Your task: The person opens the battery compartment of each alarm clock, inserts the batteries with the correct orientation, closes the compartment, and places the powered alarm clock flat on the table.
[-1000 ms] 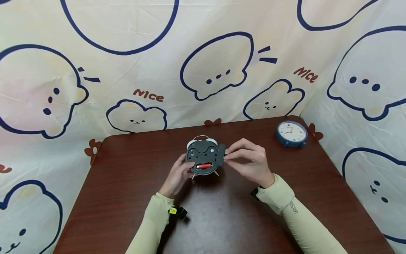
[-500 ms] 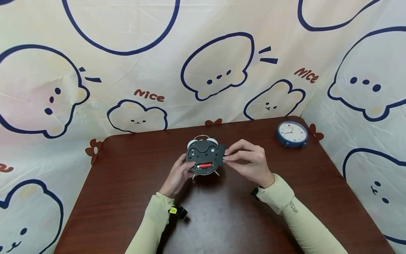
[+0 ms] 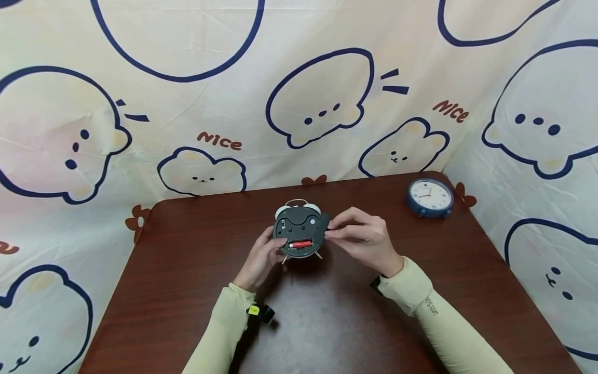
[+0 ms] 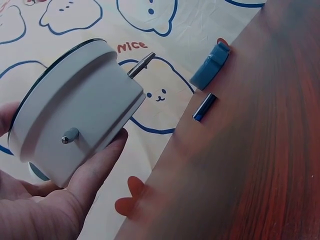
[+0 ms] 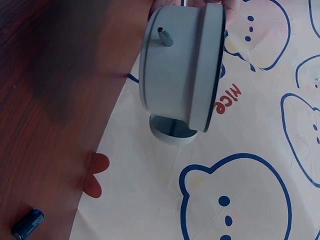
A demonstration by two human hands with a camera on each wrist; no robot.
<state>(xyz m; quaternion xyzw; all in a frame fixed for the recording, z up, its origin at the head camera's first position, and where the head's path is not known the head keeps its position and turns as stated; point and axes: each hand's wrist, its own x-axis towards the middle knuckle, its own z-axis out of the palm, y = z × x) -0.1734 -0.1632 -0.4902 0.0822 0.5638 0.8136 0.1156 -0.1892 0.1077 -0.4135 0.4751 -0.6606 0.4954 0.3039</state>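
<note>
My left hand (image 3: 259, 257) grips a twin-bell alarm clock (image 3: 299, 221) by its left side, thumb on the dark grey back. That back faces the head camera, and its battery slot shows a red battery (image 3: 300, 244). In the left wrist view the clock's white casing (image 4: 90, 110) and metal legs are seen from below, the left hand (image 4: 85, 200) around it. My right hand (image 3: 362, 236) pinches a flat dark grey cover (image 3: 324, 222) at the clock's right edge. The right wrist view shows the casing (image 5: 175, 75) but hides the cover.
A blue round clock (image 3: 430, 197) stands at the table's back right corner. A dark battery (image 4: 205, 106) lies on the table, hidden in the head view. The brown wooden table (image 3: 187, 291) meets a patterned cloth (image 3: 261, 104) at the back and right.
My right hand has shifted slightly left, and the cover has turned so that it looks narrower against the clock. The left hand and clock are nearly still.
</note>
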